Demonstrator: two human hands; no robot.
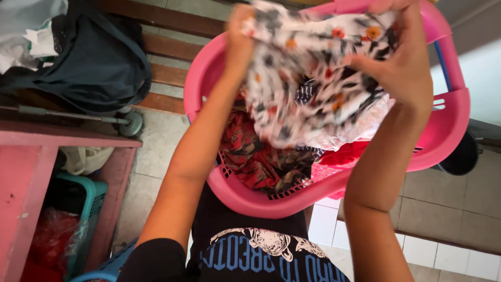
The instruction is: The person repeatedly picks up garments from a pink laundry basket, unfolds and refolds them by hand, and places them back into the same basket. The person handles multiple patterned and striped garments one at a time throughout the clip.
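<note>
Left hand (pixel 239 36) and right hand (pixel 402 62) both clutch a floral cloth (pixel 313 78) above the pink basket (pixel 449 130).

Soft, even daylight fills the scene, brightest at the upper right where a pale wall washes out almost to white, while the left side under the pink table (pixel 31 156) falls into dull shade. Shadows are weak and diffuse, with no hard glare, though the pink basket (pixel 449 125) rim carries a mild sheen. The white patterned cloth (pixel 313 78) and both raised hands are smeared by motion blur, and the wide lens bends and stretches the forearms and tiles toward the frame's edges.
</note>
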